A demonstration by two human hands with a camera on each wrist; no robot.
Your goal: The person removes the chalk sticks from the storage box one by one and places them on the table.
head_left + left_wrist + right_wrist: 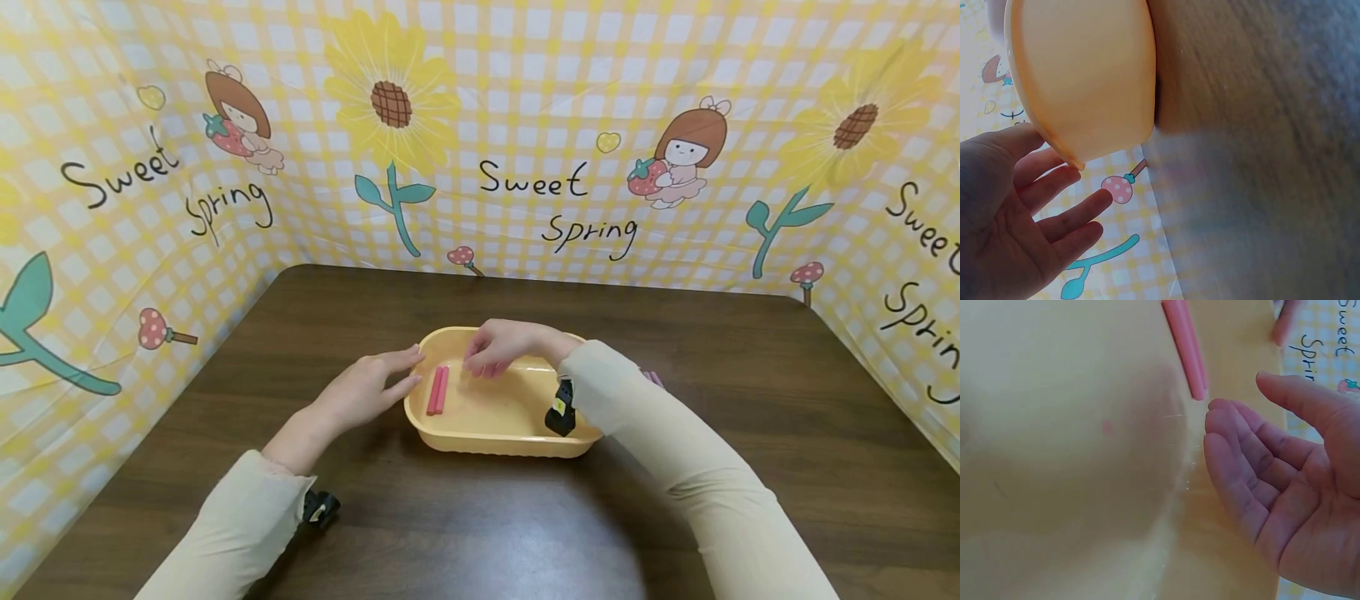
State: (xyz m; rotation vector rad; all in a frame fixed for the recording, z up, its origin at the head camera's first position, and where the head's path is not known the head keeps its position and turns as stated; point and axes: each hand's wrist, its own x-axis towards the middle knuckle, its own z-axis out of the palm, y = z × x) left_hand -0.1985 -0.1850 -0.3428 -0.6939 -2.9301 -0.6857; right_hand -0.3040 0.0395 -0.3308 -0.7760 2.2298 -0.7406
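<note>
A pale yellow oblong basin [495, 447] stands on the table. Two slim pink sticks [437, 392] lie side by side on its floor, near the left end. My left hand [363, 387] is at that end, thumb and fingertips at the rim; the left wrist view shows its fingers [1079, 225] spread, some beyond the basin's corner. Over the basin's far side is my right hand [506, 343], fingers loosely bent. In the right wrist view its thumb stands apart from the fingers, the palm holds nothing, and the fingertips come close to the sticks' ends.
Purple sticks [654, 379] lie on the dark wooden table [480, 533] to the right of the basin, partly hidden by my right sleeve [637, 417]. A yellow checked cloth [525, 100] with flower prints rises behind the table and along both sides.
</note>
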